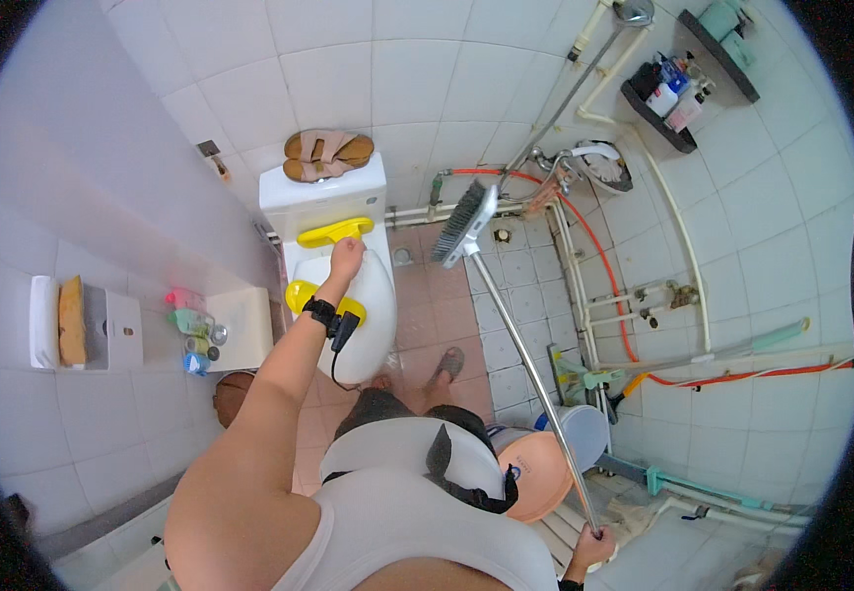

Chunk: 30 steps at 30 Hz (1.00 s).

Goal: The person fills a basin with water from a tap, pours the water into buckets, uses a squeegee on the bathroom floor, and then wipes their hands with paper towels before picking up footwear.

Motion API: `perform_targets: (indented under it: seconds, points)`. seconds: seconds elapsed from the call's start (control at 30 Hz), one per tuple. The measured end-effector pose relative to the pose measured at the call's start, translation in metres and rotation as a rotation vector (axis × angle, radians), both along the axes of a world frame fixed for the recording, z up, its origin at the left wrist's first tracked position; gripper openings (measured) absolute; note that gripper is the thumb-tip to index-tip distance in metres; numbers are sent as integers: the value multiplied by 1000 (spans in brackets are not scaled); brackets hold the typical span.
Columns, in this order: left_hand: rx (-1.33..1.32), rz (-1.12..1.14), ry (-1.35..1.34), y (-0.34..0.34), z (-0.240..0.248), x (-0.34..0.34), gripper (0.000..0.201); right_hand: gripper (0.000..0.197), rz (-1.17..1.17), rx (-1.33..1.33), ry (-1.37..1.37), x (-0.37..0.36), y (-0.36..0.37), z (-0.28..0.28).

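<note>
One yellow slipper [320,234] is in the left hand [346,260], folks, the fingers looking curled tight at its near edge, presumably to steady it over the white toilet lid [379,305]; a second yellow slipper [301,295] lies on that lid, part hidden by the wrist, likely laid flat there so it stays within easy reach. Away to the right, the right hand [592,548] grasps a long-handled brush [526,374] right at the handle's end, the grey-bristled head [464,225] angled out in front, probably so its length stays clear of the body. And up on the tank [279,192], brown sandals [313,169] rest together, seemingly parked off the floor [432,295].
</note>
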<state>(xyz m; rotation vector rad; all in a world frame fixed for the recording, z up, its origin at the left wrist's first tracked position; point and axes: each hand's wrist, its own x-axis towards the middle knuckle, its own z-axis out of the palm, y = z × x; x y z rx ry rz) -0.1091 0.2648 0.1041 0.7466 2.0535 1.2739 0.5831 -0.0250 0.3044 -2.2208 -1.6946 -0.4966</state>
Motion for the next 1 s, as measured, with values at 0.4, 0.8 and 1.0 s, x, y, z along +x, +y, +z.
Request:
perform_targets:
  seconds: [0.4, 0.8, 1.0]
  points:
    - [90, -90, 113, -31, 2, -8, 13, 20, -92, -2, 74, 0, 56, 15]
    - [77, 2, 41, -94, 15, -24, 12, 21, 213, -162, -77, 26, 223, 3]
    - [-181, 68, -168, -102, 59, -1, 15, 11, 287, -180, -76, 34, 350, -39]
